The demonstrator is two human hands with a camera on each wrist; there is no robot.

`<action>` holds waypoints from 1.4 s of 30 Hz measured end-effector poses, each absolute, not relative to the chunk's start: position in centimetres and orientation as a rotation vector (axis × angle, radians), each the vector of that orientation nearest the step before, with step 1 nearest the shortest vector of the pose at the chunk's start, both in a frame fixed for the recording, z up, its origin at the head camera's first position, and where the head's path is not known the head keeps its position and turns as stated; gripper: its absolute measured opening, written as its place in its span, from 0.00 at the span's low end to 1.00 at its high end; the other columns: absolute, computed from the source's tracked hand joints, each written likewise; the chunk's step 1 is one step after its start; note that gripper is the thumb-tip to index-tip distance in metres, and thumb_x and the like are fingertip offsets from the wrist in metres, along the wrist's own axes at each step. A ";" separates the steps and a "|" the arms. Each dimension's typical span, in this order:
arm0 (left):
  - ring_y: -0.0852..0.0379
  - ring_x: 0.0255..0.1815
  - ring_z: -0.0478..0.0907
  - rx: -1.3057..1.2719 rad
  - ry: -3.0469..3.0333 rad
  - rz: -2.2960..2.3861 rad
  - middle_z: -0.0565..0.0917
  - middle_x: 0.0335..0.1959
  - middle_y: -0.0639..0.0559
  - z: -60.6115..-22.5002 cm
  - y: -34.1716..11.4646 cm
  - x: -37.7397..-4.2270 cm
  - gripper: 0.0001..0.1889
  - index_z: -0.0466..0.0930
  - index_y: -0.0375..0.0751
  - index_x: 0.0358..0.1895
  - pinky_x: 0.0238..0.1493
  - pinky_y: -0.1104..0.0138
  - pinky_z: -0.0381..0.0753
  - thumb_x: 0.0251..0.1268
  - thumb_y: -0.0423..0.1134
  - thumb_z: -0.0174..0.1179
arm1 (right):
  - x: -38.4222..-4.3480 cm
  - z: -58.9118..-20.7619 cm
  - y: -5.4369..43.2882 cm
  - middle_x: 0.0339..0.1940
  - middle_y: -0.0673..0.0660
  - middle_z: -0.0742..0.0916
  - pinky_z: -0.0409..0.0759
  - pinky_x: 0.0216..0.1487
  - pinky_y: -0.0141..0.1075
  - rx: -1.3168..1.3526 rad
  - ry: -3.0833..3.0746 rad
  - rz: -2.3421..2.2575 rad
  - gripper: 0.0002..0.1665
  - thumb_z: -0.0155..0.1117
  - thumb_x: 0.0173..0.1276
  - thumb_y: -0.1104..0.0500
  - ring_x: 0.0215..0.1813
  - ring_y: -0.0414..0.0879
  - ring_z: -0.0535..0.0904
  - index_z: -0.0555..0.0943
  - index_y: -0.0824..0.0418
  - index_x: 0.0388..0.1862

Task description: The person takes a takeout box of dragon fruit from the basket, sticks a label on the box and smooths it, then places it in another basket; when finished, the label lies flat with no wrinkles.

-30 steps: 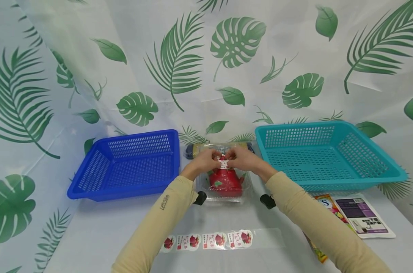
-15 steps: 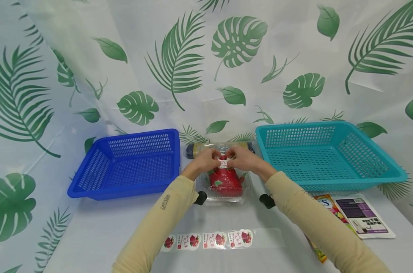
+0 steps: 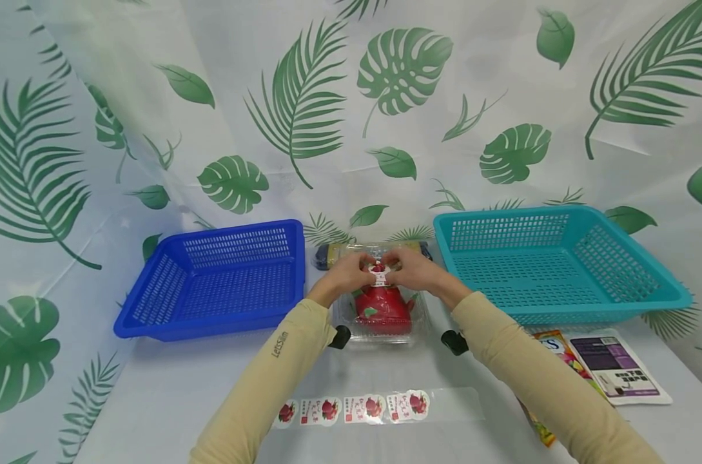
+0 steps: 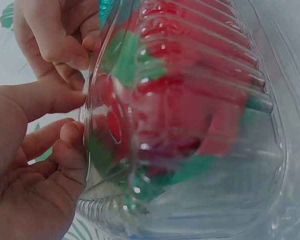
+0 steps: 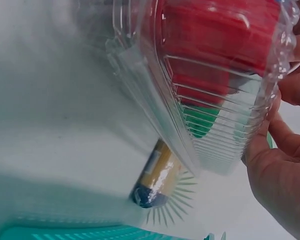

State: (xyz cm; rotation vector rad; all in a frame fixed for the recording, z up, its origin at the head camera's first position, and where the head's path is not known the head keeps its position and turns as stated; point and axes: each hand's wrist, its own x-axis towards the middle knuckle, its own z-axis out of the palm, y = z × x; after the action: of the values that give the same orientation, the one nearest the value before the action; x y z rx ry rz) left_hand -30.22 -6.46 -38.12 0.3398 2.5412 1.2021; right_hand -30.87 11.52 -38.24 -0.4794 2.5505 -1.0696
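Note:
A clear plastic clamshell box (image 3: pixel 417 322) holds red dragon fruit (image 3: pixel 383 309) with green-tipped scales. Over the top of its lid, a white sticker (image 3: pixel 380 276) with a red fruit picture lies between my two hands. My left hand (image 3: pixel 351 274) pinches the sticker's left side with thumb and finger, and its fingertips come right to the lid in the left wrist view. From the other side my right hand (image 3: pixel 411 270) pinches the right side, fingers (image 5: pixel 295 92) against the lid. The sticker's edges are partly hidden by the fingertips.
A blue basket (image 3: pixel 211 325) stands left, a teal basket (image 3: pixel 559 312) right. Behind the box lies a dark and yellow packaged roll (image 3: pixel 323 256). A strip of fruit stickers (image 3: pixel 365 409) lies in front. Packets, one purple and white (image 3: pixel 614 367), lie at the right.
The fingers have spread slightly, and more of the sticker's red fruit picture shows between them. The box, baskets and sticker strip have stayed in place.

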 end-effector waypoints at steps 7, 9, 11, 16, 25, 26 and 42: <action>0.57 0.26 0.78 0.338 2.547 1.210 0.78 0.28 0.48 -38.2 -6.4 -30.3 0.22 0.74 0.32 0.60 0.30 0.68 0.76 0.62 0.31 0.61 | -30.9 -38.4 11.5 0.50 0.63 0.80 0.80 0.49 0.43 -0.467 2.561 -1.084 0.21 0.61 0.67 0.61 0.49 0.53 0.77 0.73 0.68 0.56; 0.57 0.25 0.77 0.342 2.560 1.199 0.77 0.28 0.48 -38.3 -6.4 -30.3 0.21 0.74 0.31 0.59 0.29 0.68 0.75 0.62 0.30 0.60 | -30.9 -38.4 11.5 0.51 0.63 0.80 0.80 0.49 0.43 -0.461 2.564 -1.080 0.21 0.60 0.67 0.61 0.50 0.53 0.77 0.73 0.69 0.57; 0.57 0.26 0.77 0.341 2.566 1.193 0.77 0.28 0.48 -38.3 -6.4 -30.3 0.21 0.74 0.32 0.60 0.29 0.68 0.75 0.62 0.30 0.59 | -30.9 -38.4 11.4 0.52 0.63 0.80 0.80 0.49 0.43 -0.454 2.564 -1.077 0.22 0.60 0.68 0.62 0.50 0.53 0.77 0.73 0.69 0.58; 0.57 0.25 0.77 0.328 2.556 1.201 0.77 0.28 0.48 -38.2 -6.5 -30.2 0.23 0.74 0.33 0.60 0.29 0.68 0.75 0.61 0.32 0.63 | -30.9 -38.4 11.4 0.53 0.63 0.80 0.80 0.50 0.44 -0.457 2.557 -1.077 0.21 0.59 0.69 0.62 0.50 0.54 0.77 0.73 0.69 0.59; 0.56 0.25 0.78 0.355 2.585 1.139 0.79 0.27 0.48 -38.2 -6.4 -30.1 0.23 0.76 0.35 0.62 0.28 0.68 0.75 0.63 0.34 0.63 | -30.8 -38.3 11.5 0.61 0.66 0.77 0.79 0.54 0.49 -0.511 2.561 -1.058 0.28 0.59 0.69 0.61 0.60 0.59 0.74 0.71 0.69 0.66; 0.56 0.25 0.78 0.352 2.586 1.143 0.79 0.27 0.48 -38.2 -6.4 -30.1 0.23 0.76 0.35 0.62 0.28 0.68 0.75 0.63 0.33 0.62 | -30.8 -38.3 11.5 0.62 0.66 0.77 0.79 0.54 0.49 -0.515 2.563 -1.058 0.27 0.59 0.69 0.61 0.60 0.58 0.74 0.71 0.69 0.66; 0.57 0.24 0.77 0.345 2.602 1.146 0.77 0.25 0.48 -38.1 -6.3 -30.1 0.20 0.77 0.35 0.58 0.27 0.68 0.74 0.63 0.36 0.64 | -30.9 -38.7 11.7 0.59 0.65 0.79 0.79 0.54 0.48 -0.517 2.533 -1.105 0.24 0.59 0.69 0.62 0.56 0.57 0.77 0.72 0.68 0.62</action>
State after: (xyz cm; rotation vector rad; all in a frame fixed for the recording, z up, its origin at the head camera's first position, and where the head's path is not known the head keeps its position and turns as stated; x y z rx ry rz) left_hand -30.05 -6.33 -38.10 0.3445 2.6018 1.1455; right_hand -30.94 11.71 -38.68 -0.5172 2.5335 -1.1046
